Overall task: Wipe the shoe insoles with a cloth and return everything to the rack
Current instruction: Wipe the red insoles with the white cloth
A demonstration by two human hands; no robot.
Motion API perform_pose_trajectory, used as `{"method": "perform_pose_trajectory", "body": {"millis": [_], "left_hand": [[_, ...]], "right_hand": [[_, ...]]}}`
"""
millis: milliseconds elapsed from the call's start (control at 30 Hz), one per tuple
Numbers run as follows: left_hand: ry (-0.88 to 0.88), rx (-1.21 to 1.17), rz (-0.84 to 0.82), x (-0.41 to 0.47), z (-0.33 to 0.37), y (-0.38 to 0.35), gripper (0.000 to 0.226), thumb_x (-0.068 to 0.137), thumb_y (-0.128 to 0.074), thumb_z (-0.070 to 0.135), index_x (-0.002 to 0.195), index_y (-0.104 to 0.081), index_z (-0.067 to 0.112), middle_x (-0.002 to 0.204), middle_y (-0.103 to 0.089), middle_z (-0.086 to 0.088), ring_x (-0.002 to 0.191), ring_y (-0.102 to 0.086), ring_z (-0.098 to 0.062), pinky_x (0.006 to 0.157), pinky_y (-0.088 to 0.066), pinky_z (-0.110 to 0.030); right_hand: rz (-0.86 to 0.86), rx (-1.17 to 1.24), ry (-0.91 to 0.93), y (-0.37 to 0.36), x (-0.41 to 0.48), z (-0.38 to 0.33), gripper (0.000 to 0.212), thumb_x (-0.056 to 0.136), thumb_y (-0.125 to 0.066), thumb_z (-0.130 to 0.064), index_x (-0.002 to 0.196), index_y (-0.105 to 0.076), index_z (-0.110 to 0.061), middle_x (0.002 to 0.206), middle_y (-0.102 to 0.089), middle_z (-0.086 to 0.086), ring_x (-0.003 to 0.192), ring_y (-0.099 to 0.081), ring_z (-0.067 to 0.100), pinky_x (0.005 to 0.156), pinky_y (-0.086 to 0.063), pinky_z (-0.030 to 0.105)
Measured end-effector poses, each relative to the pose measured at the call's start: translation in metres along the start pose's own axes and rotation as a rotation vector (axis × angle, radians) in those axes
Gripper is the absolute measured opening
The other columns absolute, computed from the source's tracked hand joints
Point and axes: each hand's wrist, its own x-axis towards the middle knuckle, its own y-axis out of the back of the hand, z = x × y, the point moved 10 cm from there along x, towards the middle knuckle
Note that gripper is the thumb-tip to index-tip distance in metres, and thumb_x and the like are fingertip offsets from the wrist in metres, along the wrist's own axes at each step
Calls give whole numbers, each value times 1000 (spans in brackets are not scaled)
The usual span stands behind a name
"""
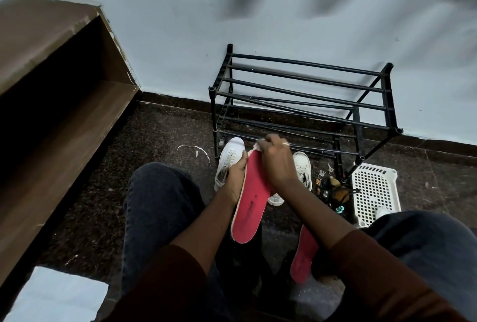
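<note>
Gripping a red insole point(249, 208) along its left edge, the left hand point(236, 171) holds it tilted above the dark speckled floor point(160, 146), toe end pointing away from the person. The right hand point(276, 159) has its fingers curled over a pale cloth point(254, 148), grasping it and pressing it against the toe end of this insole. A second red insole point(303, 257) lies lower down between the person's knees, partly hidden by the right forearm. Two white sneakers stand on the floor just in front of the black tube shoe rack point(304, 94): the left sneaker point(228, 159) beside the left hand, the right sneaker point(303, 164) behind the right wrist. A white perforated basket point(374, 190) sits by the rack's right leg, with a bunch of keys point(322, 174) between it and the right sneaker. A brown wooden shelf unit point(51, 89) stands at left.
</note>
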Motion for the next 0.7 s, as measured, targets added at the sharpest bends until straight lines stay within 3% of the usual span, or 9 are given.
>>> {"method": "perform_pose_trajectory", "body": {"millis": [67, 133, 267, 433, 567, 700], "left_hand": [[29, 1, -18, -3, -3, -3, 60, 98, -19, 55, 111, -59, 12, 92, -71, -12, 77, -70, -25, 82, -45, -39], [39, -10, -33, -4, -5, -4, 62, 97, -20, 57, 115, -58, 13, 99, -70, -13, 83, -69, -28, 85, -44, -41], [10, -38, -3, 3, -3, 2, 64, 97, -18, 58, 112, -57, 10, 91, -71, -13, 80, -70, -25, 79, -50, -36], [-21, -42, 12, 7, 6, 12, 82, 93, -16, 65, 96, -64, -1, 81, -70, -19, 74, -70, -27, 69, -57, -31], [-2, 28, 9, 8, 4, 15, 81, 93, -21, 64, 104, -61, -5, 88, -70, -19, 83, -68, -29, 85, -49, -37], [-16, -10, -53, 4, 4, 5, 80, 95, -21, 58, 85, -75, -1, 85, -71, -18, 80, -70, -27, 85, -50, -36]], "right_hand": [[25, -25, -79, 5, 8, 13, 23, 82, -50, 9, 95, -67, -1, 98, -59, 20, 85, -56, 38, 62, -46, 35], [1, -26, -89, 3, 10, 15, 24, 84, -49, 7, 96, -68, -2, 104, -58, 17, 89, -55, 36, 65, -46, 34], [-36, 110, 27, 2, -3, -5, 16, 77, -59, 8, 81, -72, 0, 94, -64, 15, 79, -61, 33, 59, -48, 32], [-47, 285, 212, 6, -44, -41, 29, 61, -65, 19, 78, -72, -3, 90, -69, 12, 75, -66, 25, 65, -46, 23], [-46, 309, 238, 4, -60, -43, 33, 56, -67, 22, 79, -71, -1, 91, -68, 13, 76, -66, 28, 68, -51, 27], [-60, 223, 263, 6, -51, -46, 18, 63, -69, 11, 76, -71, -1, 89, -68, 15, 73, -65, 28, 64, -51, 27]]}}
